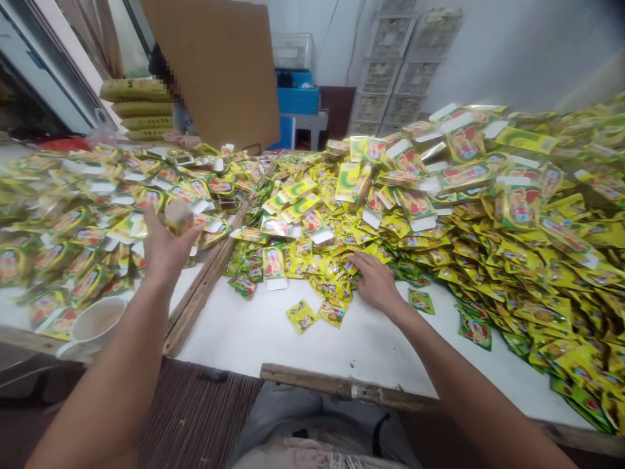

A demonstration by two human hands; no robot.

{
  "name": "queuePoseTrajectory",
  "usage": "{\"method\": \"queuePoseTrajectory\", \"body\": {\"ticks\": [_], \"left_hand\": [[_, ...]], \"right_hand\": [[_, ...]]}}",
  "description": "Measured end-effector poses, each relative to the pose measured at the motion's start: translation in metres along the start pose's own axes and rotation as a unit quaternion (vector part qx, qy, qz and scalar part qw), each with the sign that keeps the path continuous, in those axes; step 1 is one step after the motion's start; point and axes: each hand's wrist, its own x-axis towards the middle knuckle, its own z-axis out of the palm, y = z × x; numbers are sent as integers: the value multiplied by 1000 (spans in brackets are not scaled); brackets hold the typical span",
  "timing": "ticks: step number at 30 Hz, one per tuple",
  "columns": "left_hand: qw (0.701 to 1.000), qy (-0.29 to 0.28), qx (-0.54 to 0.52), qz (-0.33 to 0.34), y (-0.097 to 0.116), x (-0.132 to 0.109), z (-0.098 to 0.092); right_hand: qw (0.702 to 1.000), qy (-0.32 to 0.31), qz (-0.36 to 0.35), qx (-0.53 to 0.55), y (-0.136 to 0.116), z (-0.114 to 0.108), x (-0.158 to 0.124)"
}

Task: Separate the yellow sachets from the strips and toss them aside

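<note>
My left hand (pixel 166 244) is raised over the pile on the left, fingers closed round a small carton (pixel 178 217) whose pale end faces me; motion blurs it. Below and around it lie many yellow-green printed cartons (pixel 90 238), several with white flaps sticking out. My right hand (pixel 375 281) rests on the white table at the near edge of a heap of yellow sachets (pixel 312 266). Its fingers reach forward onto the sachets and none is visibly gripped. Two loose yellow sachets (pixel 301 316) lie nearer me, and a single carton (pixel 274 266) lies left of the right hand.
A wooden strip (pixel 202 293) divides the table. A white cup (pixel 97 322) with liquid stands near my left forearm. More sachets (pixel 527 280) and cartons (pixel 517 202) heap up on the right. Behind are a cardboard sheet (pixel 219 71) and stacked sacks (pixel 139 107), with a person partly hidden.
</note>
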Motion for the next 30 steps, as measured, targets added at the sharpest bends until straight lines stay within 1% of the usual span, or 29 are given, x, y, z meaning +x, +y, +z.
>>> {"method": "queuePoseTrajectory", "body": {"ticks": [1,2,3,4,5,7,8,9,10,11,12,13,15,16,17,18,19,20,22,24,26,28,30], "left_hand": [[999,33,22,16,4,9,-5],[998,48,34,24,8,11,-7],[998,38,48,28,12,7,-5],[997,7,73,29,13,-2,0],[994,-38,104,21,12,-13,7],[975,-145,171,-1,4,-36,26],[962,-183,204,-10,-2,-46,35],[949,-209,234,-16,-8,-54,43],[939,-224,258,-21,-14,-60,49],[932,-235,275,-27,-19,-64,54],[926,-247,283,-35,-23,-68,58],[923,-259,281,-45,-26,-71,60],[926,-273,257,-54,-26,-78,62],[932,-271,236,-51,-25,-82,61],[939,-266,211,-46,-24,-88,60],[948,-257,181,-40,-22,-94,58],[958,-247,144,-34,-21,-101,57],[965,-241,97,-32,-20,-108,55],[967,-250,-20,-48,-20,-121,54],[948,-278,-131,-85,-20,-134,57],[924,-298,-206,-120,-18,-144,63],[905,-303,-260,-148,-12,-152,70],[880,-306,-316,-178,-4,-159,74]], "right_hand": [[999,-6,-3,-34,7,3,4],[998,-9,-5,-58,12,7,6],[997,-11,-9,-70,16,11,7],[997,-9,-17,-73,17,14,7],[997,-3,-26,-67,18,16,5],[999,31,-31,-29,16,15,-1],[998,56,-17,2,14,13,-5],[996,77,11,42,12,10,-10],[990,90,51,96,9,7,-15],[977,89,99,166,6,4,-19],[954,74,150,249,1,2,-24],[919,51,196,337,-4,1,-28],[829,4,264,492,-15,3,-36],[790,-8,285,542,-21,6,-39],[766,-12,300,569,-26,10,-41],[756,-9,307,579,-30,14,-42],[758,-4,306,575,-33,17,-43],[772,2,299,561,-36,20,-43],[816,3,264,515,-37,24,-45],[864,-1,218,453,-37,27,-47],[904,-8,181,388,-37,30,-49],[924,-23,166,342,-38,33,-51],[928,-35,167,330,-43,35,-52]]}}
